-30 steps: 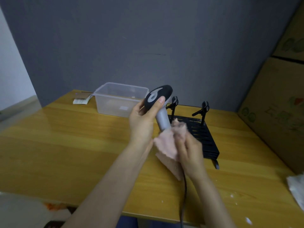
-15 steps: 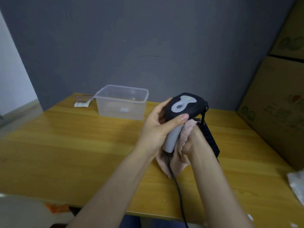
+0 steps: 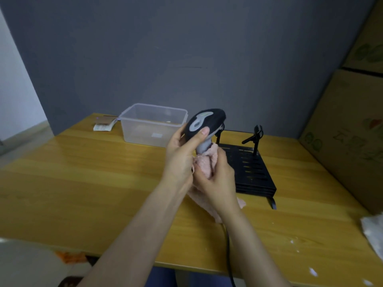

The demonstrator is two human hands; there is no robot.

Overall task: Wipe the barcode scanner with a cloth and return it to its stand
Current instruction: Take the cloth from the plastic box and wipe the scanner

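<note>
While the clear tub sits idle near the bench's far edge, the left hand keeps its grip clamped on the barcode scanner, head up, likely to steady it. The right hand pinches the pink cloth around the handle for wiping. The black stand waits just right, empty.

The barcode scanner shows only its head and a short grey neck — the rest of the handle is buried in the pink cloth and the right hand. Its cable runs off the bottom edge. The cardboard boxes and a white wrapper are cut by the right edge — their print is blurred.
</note>
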